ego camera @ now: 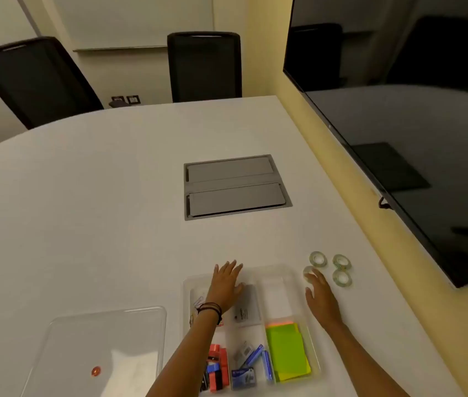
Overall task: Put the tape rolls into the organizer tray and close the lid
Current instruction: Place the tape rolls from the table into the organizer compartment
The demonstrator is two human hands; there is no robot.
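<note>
A clear organizer tray (277,272) lies on the white table near the front edge, with stationery in its compartments. Its clear lid (106,339) lies flat to the left, apart from the tray. Several clear tape rolls (318,258) sit on the table to the right of the tray. My left hand (225,285) rests flat over the tray's far left part, fingers spread. My right hand (320,296) lies beside the tray's right wall, its fingertips touching the nearest tape roll (307,271), which they partly hide.
A grey hatch panel (235,186) is set into the table beyond the tray. A large dark screen (413,138) hangs along the right wall. Two black chairs (204,67) stand at the table's far side. Green sticky notes (287,351) fill the tray's right compartment.
</note>
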